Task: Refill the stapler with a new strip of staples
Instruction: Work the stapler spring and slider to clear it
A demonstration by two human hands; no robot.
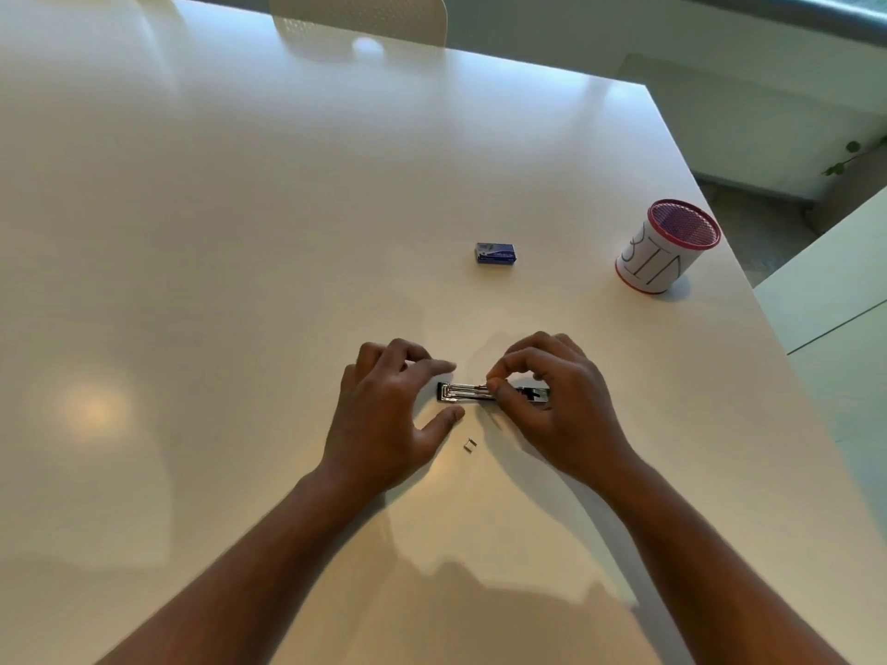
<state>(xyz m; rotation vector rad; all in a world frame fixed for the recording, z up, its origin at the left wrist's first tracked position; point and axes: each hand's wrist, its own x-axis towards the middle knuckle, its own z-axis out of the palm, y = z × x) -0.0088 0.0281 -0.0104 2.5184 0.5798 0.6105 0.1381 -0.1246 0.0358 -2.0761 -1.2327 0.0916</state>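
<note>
The stapler (463,394) lies flat and opened out on the white table (240,232), its metal staple channel facing up. My right hand (552,400) pinches thumb and forefinger over the middle of the channel; what it pinches is too small to tell. My left hand (384,410) rests at the stapler's left end, fingers curled and apart, thumb close to the metal tip. A small loose piece of staples (470,444) lies just in front of the stapler. The blue staple box (496,253) sits farther back.
A pink mesh cup (667,247) with a white paper label stands at the right near the table's edge. A white chair back (360,16) shows at the far side. A second white surface (825,290) adjoins on the right.
</note>
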